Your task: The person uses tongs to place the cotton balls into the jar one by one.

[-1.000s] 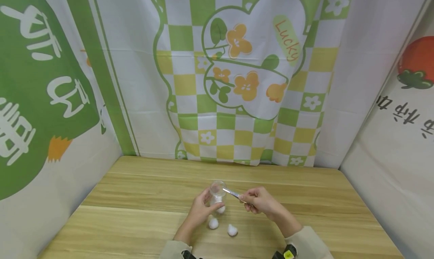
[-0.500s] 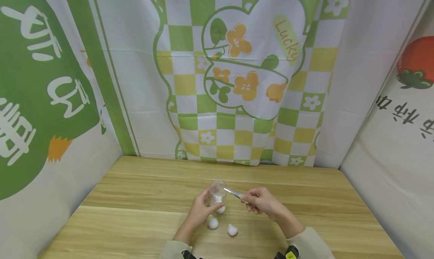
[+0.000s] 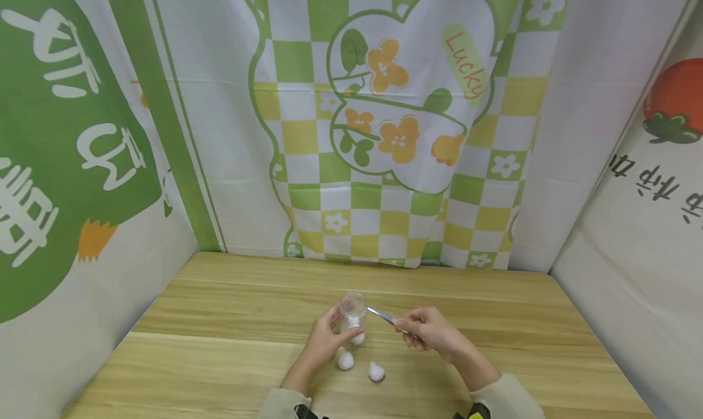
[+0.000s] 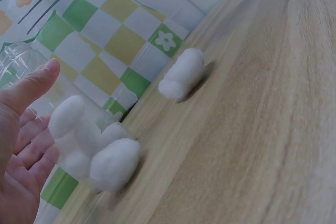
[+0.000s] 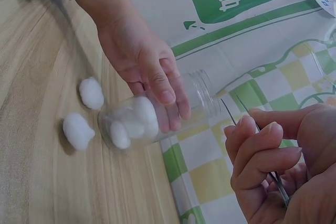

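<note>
- Standing upright on the table (image 3: 219,321), the clear jar (image 3: 354,312) has its mouth uncovered and its long axis vertical, with white cotton balls (image 5: 134,119) gathered in its lower part.
- The left hand (image 3: 325,337) grips the jar from its left, thumb on the near side and fingers round the wall.
- The right hand (image 3: 429,330), to the jar's right, pinches metal tweezers (image 3: 381,315); their tips are parted, with nothing between them.
- Key relation: the tweezers slant leftward toward the jar's mouth, tips near the rim but apart from it.
- Two loose balls (image 3: 376,372) lie on the jar's near side, one just beside its base, the other further right.
</note>
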The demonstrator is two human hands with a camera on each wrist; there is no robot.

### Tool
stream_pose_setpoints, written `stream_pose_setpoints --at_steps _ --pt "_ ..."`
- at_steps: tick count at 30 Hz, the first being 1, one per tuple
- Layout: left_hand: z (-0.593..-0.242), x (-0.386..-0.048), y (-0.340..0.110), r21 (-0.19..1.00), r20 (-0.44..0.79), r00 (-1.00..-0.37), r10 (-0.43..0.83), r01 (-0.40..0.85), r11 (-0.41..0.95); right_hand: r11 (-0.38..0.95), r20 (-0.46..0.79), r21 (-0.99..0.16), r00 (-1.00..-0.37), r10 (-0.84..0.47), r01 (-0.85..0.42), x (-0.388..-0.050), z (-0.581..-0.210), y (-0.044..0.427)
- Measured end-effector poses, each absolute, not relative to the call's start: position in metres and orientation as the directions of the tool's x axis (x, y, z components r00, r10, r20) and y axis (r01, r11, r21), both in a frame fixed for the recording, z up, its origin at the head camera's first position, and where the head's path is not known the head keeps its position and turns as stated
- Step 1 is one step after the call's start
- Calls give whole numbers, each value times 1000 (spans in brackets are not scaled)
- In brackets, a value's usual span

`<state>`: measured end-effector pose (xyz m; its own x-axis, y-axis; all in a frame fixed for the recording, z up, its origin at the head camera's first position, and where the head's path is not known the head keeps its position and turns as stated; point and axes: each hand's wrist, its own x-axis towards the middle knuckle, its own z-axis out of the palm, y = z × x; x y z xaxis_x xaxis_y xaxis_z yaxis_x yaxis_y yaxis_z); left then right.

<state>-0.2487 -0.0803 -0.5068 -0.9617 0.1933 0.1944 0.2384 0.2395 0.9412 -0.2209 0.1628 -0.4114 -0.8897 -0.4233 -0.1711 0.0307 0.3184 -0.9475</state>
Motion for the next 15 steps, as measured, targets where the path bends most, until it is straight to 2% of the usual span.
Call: stream_pose_setpoints --at_steps 15 --pt "-505 -248 -80 949 177 -967 181 217 230 316 -202 -947 -875 -439 60 -215 -416 169"
